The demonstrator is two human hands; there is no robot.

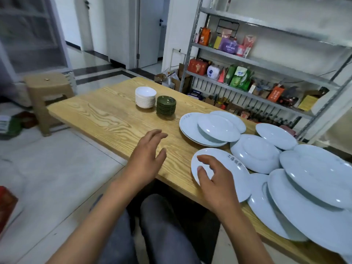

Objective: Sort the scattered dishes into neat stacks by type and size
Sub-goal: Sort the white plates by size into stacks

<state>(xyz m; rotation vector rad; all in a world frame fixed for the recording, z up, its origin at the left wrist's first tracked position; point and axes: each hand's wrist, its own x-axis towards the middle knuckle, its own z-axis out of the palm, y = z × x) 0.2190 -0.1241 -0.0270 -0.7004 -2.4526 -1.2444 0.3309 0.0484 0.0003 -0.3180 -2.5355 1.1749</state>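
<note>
A stack of white bowls [145, 97] and a stack of small green saucers [166, 105] stand side by side at the far part of the wooden table [106, 119]. White plates lie scattered to the right: an overlapping pile [190, 128], an upside-down plate [255, 153], a smaller one [276, 136] and large plates [312, 204] at the near right. A lettered white plate [236, 166] sits at the table's front edge. My right hand [215, 180] hovers over it, fingers spread. My left hand [146, 155] is open above bare wood.
A metal shelf rack [247, 61] full of packages stands behind the table at the right. A plastic stool [47, 90] stands to the left of the table. My knees [152, 225] are under the table's front edge.
</note>
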